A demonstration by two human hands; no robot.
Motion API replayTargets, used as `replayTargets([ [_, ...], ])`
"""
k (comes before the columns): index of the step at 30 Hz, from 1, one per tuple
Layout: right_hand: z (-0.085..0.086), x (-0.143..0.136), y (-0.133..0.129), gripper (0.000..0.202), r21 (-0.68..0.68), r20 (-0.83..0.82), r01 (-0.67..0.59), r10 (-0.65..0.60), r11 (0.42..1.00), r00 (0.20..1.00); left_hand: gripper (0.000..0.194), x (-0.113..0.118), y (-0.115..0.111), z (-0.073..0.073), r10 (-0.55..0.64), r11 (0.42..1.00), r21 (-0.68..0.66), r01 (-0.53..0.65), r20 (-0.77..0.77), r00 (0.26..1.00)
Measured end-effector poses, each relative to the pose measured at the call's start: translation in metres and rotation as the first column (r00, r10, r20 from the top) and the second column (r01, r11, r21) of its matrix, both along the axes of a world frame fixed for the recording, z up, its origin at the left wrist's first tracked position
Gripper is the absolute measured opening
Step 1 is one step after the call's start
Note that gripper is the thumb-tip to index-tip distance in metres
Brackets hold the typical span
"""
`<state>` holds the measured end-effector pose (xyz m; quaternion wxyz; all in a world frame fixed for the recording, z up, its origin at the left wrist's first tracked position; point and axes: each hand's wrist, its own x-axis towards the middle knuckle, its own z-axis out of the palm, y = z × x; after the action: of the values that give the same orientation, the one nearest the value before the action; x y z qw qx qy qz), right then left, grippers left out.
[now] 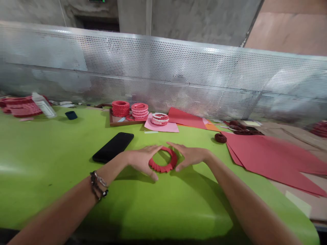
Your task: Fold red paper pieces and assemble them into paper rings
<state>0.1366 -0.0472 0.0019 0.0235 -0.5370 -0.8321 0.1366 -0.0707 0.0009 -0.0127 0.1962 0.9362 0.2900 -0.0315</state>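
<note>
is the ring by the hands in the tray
No, the red ring is between the left hand and right hand, outside the tray.

I record moderate light, glare on the perforated screen [143, 64], soft shadows across the desk [163, 200], softened outer edges.

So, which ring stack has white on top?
The stack on the pink sheet; the left stack and middle stack, on the tray, have reddish tops.

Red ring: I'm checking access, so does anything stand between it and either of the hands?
Nothing visible does. The left hand and right hand curve around opposite sides of the ring; the phone lies left of them.
</note>
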Motion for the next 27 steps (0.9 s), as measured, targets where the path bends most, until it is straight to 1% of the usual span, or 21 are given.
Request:
replayTargets([
  [2, -0.001, -0.006, -0.001, 0.092, -0.017, -0.104, -0.129, 0.127, 0.991, 0.986, 0.101, 0.002, -0.001, -0.001, -0.015, 1.0, 0.004, 0.015, 0.08, 0.997],
  [4, -0.003, -0.012, 0.0, 0.084, 0.043, -0.208, -0.184, 0.189, 0.982, 0.96, 0.087, 0.004, -0.001, -0.003, -0.019, 0.999, 0.038, 0.011, 0.198, 0.98],
  [6, -0.006, -0.014, 0.003, 0.076, 0.098, -0.275, -0.201, 0.22, 0.975, 0.936, 0.082, 0.006, 0.001, -0.004, -0.023, 0.998, 0.056, 0.008, 0.266, 0.964],
  [9, -0.009, -0.013, 0.006, 0.07, 0.144, -0.316, -0.209, 0.245, 0.967, 0.917, 0.083, 0.007, 0.003, -0.008, -0.023, 0.998, 0.063, 0.005, 0.293, 0.956],
  [12, -0.01, -0.011, 0.006, 0.064, 0.167, -0.305, -0.185, 0.229, 0.968, 0.924, 0.083, 0.007, 0.004, -0.012, -0.01, 0.998, 0.069, -0.012, 0.313, 0.95],
  [15, -0.011, -0.011, 0.006, 0.062, 0.181, -0.275, -0.178, 0.223, 0.967, 0.935, 0.082, 0.006, 0.006, -0.015, -0.004, 0.997, 0.079, -0.023, 0.327, 0.945],
  [18, -0.012, -0.012, 0.008, 0.063, 0.19, -0.229, -0.173, 0.215, 0.966, 0.949, 0.08, 0.006, 0.007, -0.015, -0.006, 0.996, 0.091, -0.024, 0.312, 0.95],
  [21, -0.01, -0.014, 0.006, 0.065, 0.168, -0.196, -0.159, 0.191, 0.973, 0.962, 0.082, 0.007, 0.007, -0.013, -0.003, 0.997, 0.077, -0.017, 0.258, 0.966],
  [24, -0.006, -0.016, 0.0, 0.069, 0.135, -0.179, -0.131, 0.154, 0.982, 0.972, 0.095, 0.006, 0.006, -0.009, -0.001, 1.0, 0.023, -0.003, 0.156, 0.988],
  [26, -0.003, -0.015, -0.004, 0.068, 0.131, -0.157, -0.086, 0.106, 0.988, 0.982, 0.104, 0.002, 0.006, -0.004, 0.003, 1.0, -0.017, -0.001, 0.086, 0.996],
  [27, -0.002, -0.014, -0.005, 0.066, 0.129, -0.145, -0.067, 0.085, 0.989, 0.986, 0.106, -0.002, 0.008, -0.001, 0.01, 1.0, -0.026, -0.008, 0.07, 0.997],
])
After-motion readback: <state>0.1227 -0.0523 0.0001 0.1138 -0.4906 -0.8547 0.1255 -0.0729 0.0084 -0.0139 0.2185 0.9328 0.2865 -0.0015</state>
